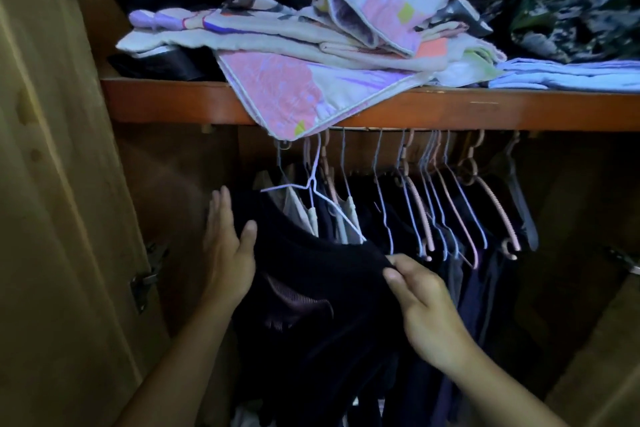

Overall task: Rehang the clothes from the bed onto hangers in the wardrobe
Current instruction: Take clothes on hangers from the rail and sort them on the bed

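Head view. I note both hands are on a dark garment [311, 288] at lower centre of the frame, inside the wardrobe [52, 184]. Left hand [227, 253], centre left: fingers straight and flat along the garment's left shoulder, thumb pressed onto the cloth in front; a loose flat hold, not clenched. Right hand [420, 302], lower centre right: thumb and fingers pinch the garment's right shoulder edge.

A pale wire hanger [313, 198] sits above the neckline, its hook running up toward the rail under the shelf [485, 111]. I cannot tell whether the hook is over the rail; an overhanging pink patterned cloth [277, 94] hides that spot. The hanger's right arm runs down to the collar; its left arm shows bare above the cloth.

To the right, a row of hangers [450, 204] carries other dark clothes, packed close.

Judgement: the step is seating this garment on its hanger. To do it well I would:
- draw the left shoulder up over the bare hanger arm, keeping the right pinch steady;
- even both shoulders so the cloth does not slide off;
- check the hook behind the pink cloth before letting go.
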The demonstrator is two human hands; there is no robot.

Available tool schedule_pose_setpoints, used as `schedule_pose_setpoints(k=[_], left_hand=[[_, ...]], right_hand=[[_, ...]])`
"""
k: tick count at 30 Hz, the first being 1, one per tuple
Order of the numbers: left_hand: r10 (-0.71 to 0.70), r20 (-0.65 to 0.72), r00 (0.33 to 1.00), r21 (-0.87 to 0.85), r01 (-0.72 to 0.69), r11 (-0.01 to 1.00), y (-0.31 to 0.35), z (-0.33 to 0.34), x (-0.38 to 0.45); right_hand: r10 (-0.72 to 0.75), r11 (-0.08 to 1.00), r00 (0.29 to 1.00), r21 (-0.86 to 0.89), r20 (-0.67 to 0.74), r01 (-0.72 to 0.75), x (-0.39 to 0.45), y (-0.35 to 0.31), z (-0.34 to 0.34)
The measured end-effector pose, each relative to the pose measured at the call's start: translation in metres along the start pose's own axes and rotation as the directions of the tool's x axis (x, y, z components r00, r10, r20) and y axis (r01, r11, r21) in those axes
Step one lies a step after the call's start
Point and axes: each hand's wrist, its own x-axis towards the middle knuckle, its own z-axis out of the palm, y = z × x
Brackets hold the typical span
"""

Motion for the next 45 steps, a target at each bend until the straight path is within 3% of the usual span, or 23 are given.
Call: schedule_pose_setpoints(k=[3,7,12,16,19,25,28,34,38,45], left_hand=[[0.024,0.055,0.998,0.053,-0.027,0.998,-0.002,-0.001,-0.002],[0.060,0.327,0.943,-0.034,-0.052,0.998,0.028,0.016,-0.020],[0.332,0.502,0.799,-0.116,-0.318,0.941,0.091,0.063,-0.070],[0.445,0.632,0.635,-0.242,-0.384,0.891,0.135,0.108,-0.116],[0.492,0.680,0.543,-0.375,-0.319,0.870,0.162,0.145,-0.155],[0.555,0.729,0.400,-0.557,-0.126,0.821,0.201,0.199,-0.231],[0.601,0.729,0.328,-0.620,-0.057,0.782,0.218,0.218,-0.262],[0.735,0.670,0.105,-0.743,0.094,0.663,0.271,0.254,-0.302],[0.835,0.548,-0.048,-0.820,0.167,0.548,0.295,0.270,-0.312],[0.925,0.326,-0.193,-0.851,0.366,0.376,0.323,0.272,-0.343]], right_hand=[[0.078,0.993,0.997,0.092,-0.027,-0.076,-0.041,0.001,-0.042],[0.176,0.966,0.978,0.212,-0.113,-0.149,-0.099,-0.008,-0.098],[0.193,0.977,0.941,-0.036,-0.278,-0.211,-0.179,-0.001,-0.171],[0.170,0.913,0.878,-0.265,-0.448,-0.311,-0.249,0.011,-0.213],[0.153,0.811,0.831,-0.412,-0.535,-0.414,-0.300,0.010,-0.235],[0.150,0.668,0.718,-0.466,-0.679,-0.580,-0.380,-0.025,-0.256],[0.150,0.521,0.621,-0.473,-0.769,-0.711,-0.419,-0.040,-0.256],[0.081,0.318,0.354,-0.312,-0.932,-0.895,-0.474,-0.070,-0.227],[0.012,0.235,0.188,-0.180,-0.982,-0.955,-0.480,-0.093,-0.177],[-0.117,0.152,-0.081,0.063,-0.990,-0.986,-0.469,-0.138,-0.075]])
